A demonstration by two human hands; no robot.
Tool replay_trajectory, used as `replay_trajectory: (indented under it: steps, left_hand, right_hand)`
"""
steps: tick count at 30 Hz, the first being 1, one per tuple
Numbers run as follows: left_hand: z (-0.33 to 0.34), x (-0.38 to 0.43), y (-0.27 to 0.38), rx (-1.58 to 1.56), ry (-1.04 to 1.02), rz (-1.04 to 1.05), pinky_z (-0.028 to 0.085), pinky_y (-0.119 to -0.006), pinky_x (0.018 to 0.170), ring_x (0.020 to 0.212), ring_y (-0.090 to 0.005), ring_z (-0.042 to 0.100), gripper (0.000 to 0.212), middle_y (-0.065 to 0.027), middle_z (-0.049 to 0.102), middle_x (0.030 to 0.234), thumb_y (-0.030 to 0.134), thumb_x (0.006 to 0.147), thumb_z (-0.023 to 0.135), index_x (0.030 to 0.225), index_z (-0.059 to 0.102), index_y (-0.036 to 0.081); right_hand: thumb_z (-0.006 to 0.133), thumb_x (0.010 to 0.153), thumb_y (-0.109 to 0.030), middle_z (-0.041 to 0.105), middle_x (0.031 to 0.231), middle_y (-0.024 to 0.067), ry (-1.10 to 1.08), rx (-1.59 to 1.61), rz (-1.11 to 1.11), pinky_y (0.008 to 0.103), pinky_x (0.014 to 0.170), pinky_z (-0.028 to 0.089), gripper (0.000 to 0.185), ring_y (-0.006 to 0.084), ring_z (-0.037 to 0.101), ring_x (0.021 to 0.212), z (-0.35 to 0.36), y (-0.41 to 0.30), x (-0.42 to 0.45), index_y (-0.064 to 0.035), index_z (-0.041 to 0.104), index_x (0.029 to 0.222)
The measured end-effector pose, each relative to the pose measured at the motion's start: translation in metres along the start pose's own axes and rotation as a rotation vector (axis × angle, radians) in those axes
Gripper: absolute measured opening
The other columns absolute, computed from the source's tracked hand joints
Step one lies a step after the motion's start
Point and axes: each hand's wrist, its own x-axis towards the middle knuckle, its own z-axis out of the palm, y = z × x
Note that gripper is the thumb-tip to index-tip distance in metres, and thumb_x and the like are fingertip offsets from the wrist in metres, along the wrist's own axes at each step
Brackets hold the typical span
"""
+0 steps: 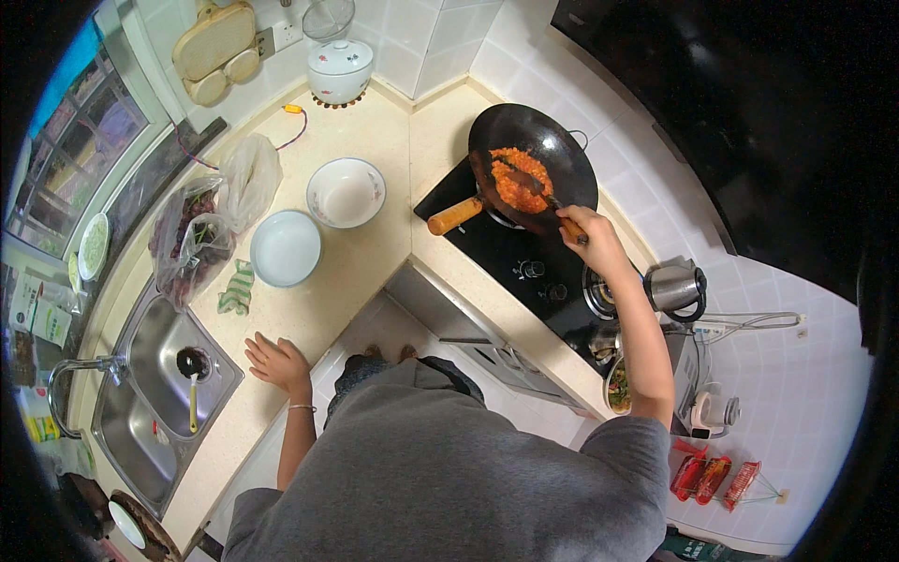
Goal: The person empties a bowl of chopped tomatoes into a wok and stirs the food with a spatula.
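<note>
My right hand (595, 237) grips the wooden handle of a spatula (555, 204), whose dark blade sits in the orange-red chopped food (518, 175). That food lies in a black wok (567, 168) on the gas stove, and the wok's wooden handle (455, 216) points left, untouched. My left hand (279, 361) hovers over or rests on the counter near the sink's corner; I cannot tell which. Its fingers are spread and hold nothing. Beyond it lie a green-and-white striped cloth (237, 288), a pale blue bowl (286, 248) and a white bowl (346, 192).
A double steel sink (168, 379) with a handled brush (193, 404) is at left. Plastic-bagged grapes (197, 225) stand behind it. A lidded white pot (340, 72) occupies the back corner. A steel kettle (671, 286) and a dish of food (619, 386) are beside my right arm.
</note>
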Motion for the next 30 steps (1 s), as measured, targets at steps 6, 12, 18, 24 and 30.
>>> replay_trajectory:
  steps: [6,12,18,24,30]
  left_hand:
    - [-0.009,0.003,0.005,-0.073,-0.044,0.006,0.011,-0.055,0.107,0.134,-0.0374,0.021,0.055,-0.0201,0.027,0.145,0.027,0.087,0.044,0.135,0.035,0.003]
    - [-0.067,0.012,0.033,-0.181,-0.136,-0.031,0.012,-0.056,0.106,0.135,-0.0365,0.021,0.055,-0.0206,0.028,0.144,0.028,0.086,0.045,0.135,0.036,0.003]
    - [-0.062,0.012,0.033,-0.131,-0.138,-0.030,0.013,-0.057,0.106,0.135,-0.0349,0.022,0.055,-0.0205,0.028,0.144,0.029,0.086,0.045,0.135,0.036,0.004]
    - [-0.067,0.012,0.037,-0.126,-0.136,-0.027,0.013,-0.058,0.106,0.135,-0.0351,0.023,0.054,-0.0209,0.029,0.144,0.028,0.086,0.045,0.135,0.037,0.006]
    - [-0.004,0.006,-0.004,-0.059,-0.002,0.006,0.013,-0.059,0.105,0.134,-0.0364,0.023,0.053,-0.0209,0.029,0.144,0.027,0.086,0.044,0.135,0.037,0.007]
  right_hand:
    - [0.066,0.074,-0.002,0.063,0.098,0.0166,0.030,0.016,0.042,0.0364,0.078,0.050,0.027,0.0344,0.061,0.090,-0.003,-0.029,-0.025,-0.0030,0.060,0.100]
    - [0.066,0.073,-0.001,0.063,0.099,0.0168,0.092,0.012,0.088,0.0362,0.078,0.050,0.028,0.0343,0.061,0.090,-0.004,-0.047,-0.040,-0.0021,0.060,0.100]
    - [0.064,0.074,-0.001,0.062,0.099,0.0173,0.088,0.016,0.096,0.0363,0.076,0.051,0.027,0.0353,0.060,0.090,0.010,-0.027,-0.034,-0.0025,0.060,0.101]
    - [0.064,0.074,-0.003,0.062,0.103,0.0170,0.208,-0.052,0.028,0.0374,0.078,0.050,0.028,0.0340,0.060,0.092,0.036,-0.007,-0.028,-0.0040,0.060,0.102]
    - [0.065,0.071,-0.001,0.060,0.107,0.0160,0.196,-0.090,0.023,0.0376,0.076,0.051,0.034,0.0338,0.060,0.092,0.044,-0.015,-0.029,-0.0055,0.059,0.104]
